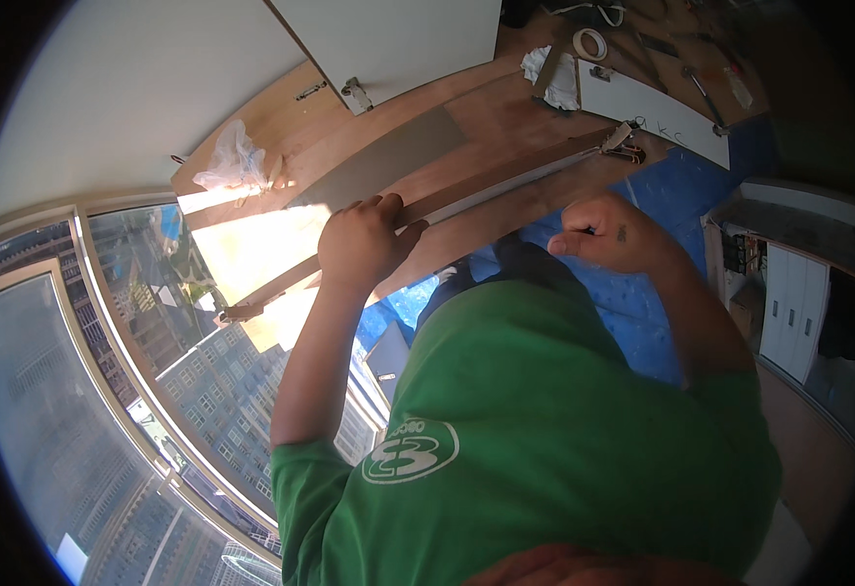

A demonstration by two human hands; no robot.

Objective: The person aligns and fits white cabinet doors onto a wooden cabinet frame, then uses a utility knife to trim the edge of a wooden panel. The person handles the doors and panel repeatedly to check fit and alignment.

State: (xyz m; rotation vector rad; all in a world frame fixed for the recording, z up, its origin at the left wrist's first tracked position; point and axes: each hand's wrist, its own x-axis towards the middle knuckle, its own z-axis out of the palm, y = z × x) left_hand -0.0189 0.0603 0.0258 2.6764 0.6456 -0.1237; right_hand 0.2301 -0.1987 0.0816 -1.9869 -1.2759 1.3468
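Note:
A long, narrow cabinet door panel lies across the wooden worktop in front of me, seemingly on its edge, with a metal hinge near its right end and another hinge at the left end. My left hand grips this panel left of its middle, fingers over the far side and thumb toward me. Apart from the panel, my right hand hovers over the blue floor cover with its fingers curled closed. Whatever may be inside that curl is hidden.
White panels stand at the back. On the worktop are a grey strip, a plastic bag, a tape roll and a marked white board. Blue sheeting covers the floor. Windows line the left; a cabinet stands right.

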